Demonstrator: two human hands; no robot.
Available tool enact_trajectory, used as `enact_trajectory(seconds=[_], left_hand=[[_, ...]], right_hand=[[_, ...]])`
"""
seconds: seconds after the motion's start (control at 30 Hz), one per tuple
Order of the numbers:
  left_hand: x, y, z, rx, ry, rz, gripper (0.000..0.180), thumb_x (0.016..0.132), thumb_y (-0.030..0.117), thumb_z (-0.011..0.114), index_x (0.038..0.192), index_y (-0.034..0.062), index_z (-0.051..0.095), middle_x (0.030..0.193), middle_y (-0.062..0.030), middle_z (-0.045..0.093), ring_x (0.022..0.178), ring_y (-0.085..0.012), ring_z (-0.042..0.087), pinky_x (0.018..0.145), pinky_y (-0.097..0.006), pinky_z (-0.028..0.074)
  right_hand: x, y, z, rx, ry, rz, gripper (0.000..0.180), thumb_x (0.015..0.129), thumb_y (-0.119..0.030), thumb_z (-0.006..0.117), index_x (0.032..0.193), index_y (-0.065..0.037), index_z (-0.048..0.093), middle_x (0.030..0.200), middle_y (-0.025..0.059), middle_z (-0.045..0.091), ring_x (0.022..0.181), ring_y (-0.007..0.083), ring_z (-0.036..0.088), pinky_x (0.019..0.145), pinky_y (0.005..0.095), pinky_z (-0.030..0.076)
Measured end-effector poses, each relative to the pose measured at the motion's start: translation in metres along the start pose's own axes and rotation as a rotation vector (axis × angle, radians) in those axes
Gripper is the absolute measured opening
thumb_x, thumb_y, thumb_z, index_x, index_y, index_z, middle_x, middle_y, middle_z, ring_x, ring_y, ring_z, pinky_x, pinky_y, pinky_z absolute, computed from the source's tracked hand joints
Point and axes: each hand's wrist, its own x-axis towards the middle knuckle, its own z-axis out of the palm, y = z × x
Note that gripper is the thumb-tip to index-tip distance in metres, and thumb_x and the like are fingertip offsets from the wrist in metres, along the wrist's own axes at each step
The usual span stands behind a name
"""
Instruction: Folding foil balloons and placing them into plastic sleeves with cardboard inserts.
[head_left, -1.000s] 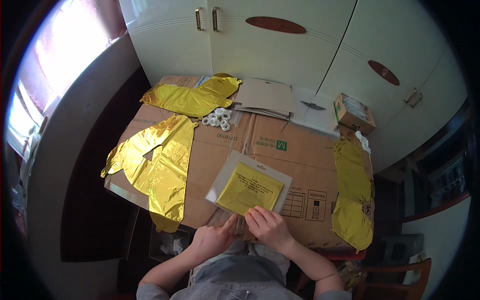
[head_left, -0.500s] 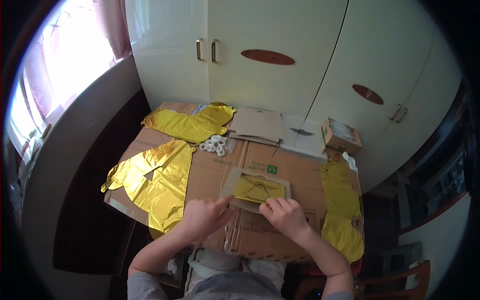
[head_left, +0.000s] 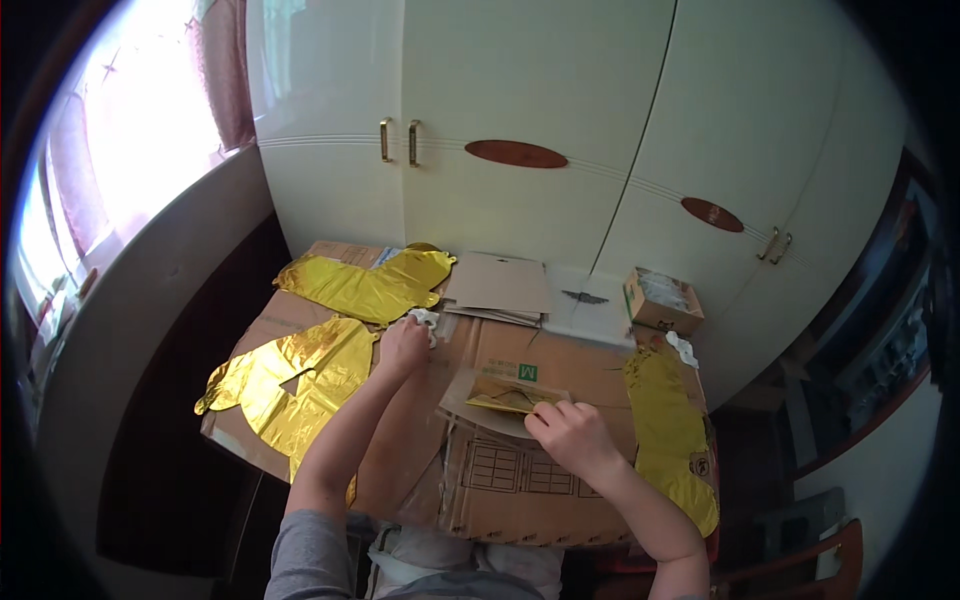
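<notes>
My right hand [head_left: 575,438] is closed on the near right edge of a flat yellow folded foil balloon packet [head_left: 500,396]. The packet tilts up a little over a pale, partly clear sleeve [head_left: 457,398] on the cardboard. My left hand [head_left: 404,346] reaches to the small white rolls [head_left: 426,319] near the far edge. Its fingers are curled down at the rolls' left side, and whatever lies between the fingertips is hidden. Close to that arm lies a spread gold foil balloon [head_left: 330,375], with another gold foil balloon [head_left: 365,285] behind it.
Flattened cardboard [head_left: 400,460] covers the table. At the back are a stack of card sleeves [head_left: 500,284], a white sheet with a dark winged mark [head_left: 585,312] and a small open box [head_left: 665,301]. A third gold balloon [head_left: 668,430] lies right, below a white crumpled piece [head_left: 682,349].
My left hand has moved from beside the packet forward and left to the white rolls. My right hand keeps its hold while the packet tilts more steeply. The view has tipped upward slightly.
</notes>
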Motion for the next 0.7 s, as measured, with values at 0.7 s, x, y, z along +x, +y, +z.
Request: enact_trajectory(seconds=[0.7], left_hand=[[-0.099, 0.110, -0.150, -0.082, 0.019, 0.747, 0.018, 0.077, 0.016, 0.065, 0.094, 0.0103, 0.068, 0.075, -0.0003, 0.060, 0.071, -0.0168, 0.065, 0.055, -0.032, 0.053]], right_hand=[[0.008, -0.004, -0.001, 0.038, -0.051, 0.036, 0.006, 0.072, -0.012, 0.062, 0.076, -0.014, 0.058, 0.076, -0.0008, 0.056, 0.069, 0.0145, 0.061, 0.057, 0.0283, 0.049]])
